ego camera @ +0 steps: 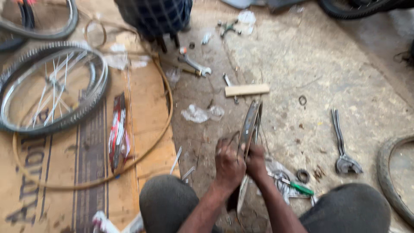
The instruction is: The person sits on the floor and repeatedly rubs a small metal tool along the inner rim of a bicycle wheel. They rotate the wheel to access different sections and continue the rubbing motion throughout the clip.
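Observation:
A worn metal wheel rim stands on edge on the concrete floor, seen edge-on between my knees. My left hand grips the rim's near part from the left side. Pressed against the rim's right side, my right hand has its fingers closed on it. The frame is motion-blurred, so the thin spokes are hard to make out. My two grey-clad knees fill the bottom of the view.
A spoked wheel with tyre lies on cardboard at left, ringed by a thin tan hoop. A wood block, wrench, pliers-like tool, green-handled screwdriver, red packet and tyre lie around. Another person's legs stand at the top.

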